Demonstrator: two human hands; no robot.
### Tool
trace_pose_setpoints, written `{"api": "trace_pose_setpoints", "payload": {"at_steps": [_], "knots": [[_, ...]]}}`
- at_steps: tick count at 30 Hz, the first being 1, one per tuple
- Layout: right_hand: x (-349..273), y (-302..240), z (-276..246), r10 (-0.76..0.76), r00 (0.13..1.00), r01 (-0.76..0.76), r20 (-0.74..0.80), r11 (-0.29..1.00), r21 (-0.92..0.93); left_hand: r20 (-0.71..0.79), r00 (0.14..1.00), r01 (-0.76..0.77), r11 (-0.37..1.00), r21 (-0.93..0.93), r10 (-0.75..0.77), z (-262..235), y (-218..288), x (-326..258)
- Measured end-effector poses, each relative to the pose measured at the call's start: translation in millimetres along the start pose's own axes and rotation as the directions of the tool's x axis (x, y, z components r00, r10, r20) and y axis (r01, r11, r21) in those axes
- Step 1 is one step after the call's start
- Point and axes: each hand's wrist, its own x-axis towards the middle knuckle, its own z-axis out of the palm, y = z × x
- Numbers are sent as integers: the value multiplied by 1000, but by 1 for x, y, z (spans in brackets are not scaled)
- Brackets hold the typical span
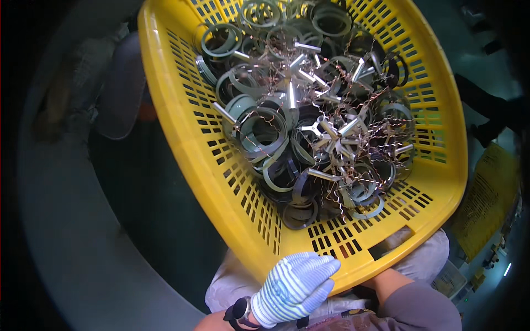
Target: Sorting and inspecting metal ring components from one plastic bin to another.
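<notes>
A large yellow plastic basket [207, 190] with slotted walls is tilted in front of me, its near edge by my lap. My left hand [295, 287], in a blue-and-white striped glove, is against the basket's near rim. Its fingers are curled together, and what they hold, if anything, is hidden. My right forearm passes beneath the near right corner, and the basket hides that hand. Inside lie many grey-green rings [264, 131], stacked and tilted. Among them are shiny silver metal tubes [292, 95] and thin wavy copper-coloured wires [381, 132], tangled on top.
My lap in pale trousers [430, 254] is under the basket. A grey rounded seat [122, 83] stands at the left beyond a curved grey edge [110, 243]. At the right are a yellow printed panel [486, 204], a pale crate [450, 280] and a person's dark legs [480, 99].
</notes>
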Motion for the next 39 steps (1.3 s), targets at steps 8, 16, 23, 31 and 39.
{"api": "trace_pose_setpoints", "payload": {"at_steps": [8, 16, 23, 31, 39], "knots": [[-1, 18, -50, 5, 990, -39, -139, 969, -243, 128, 985, -163, 860, 484, 115, 7, -1, 10], [-74, 43, -42, 34, 981, -100, -193, 932, -348, -14, 993, 101, 822, 561, -113, 38, -25, 3], [-283, -125, -135, -314, 861, 190, -401, 929, -318, -37, 996, 87, 982, 167, -82, 20, 36, -30], [-300, -115, -293, -189, 637, -90, -748, 945, -316, -177, 984, 19, 996, -90, -35, -6, 35, -29], [-155, -66, -404, -319, 337, -344, -886, 834, -431, -213, 976, 76, 984, 159, -41, -10, -13, 0]]}}
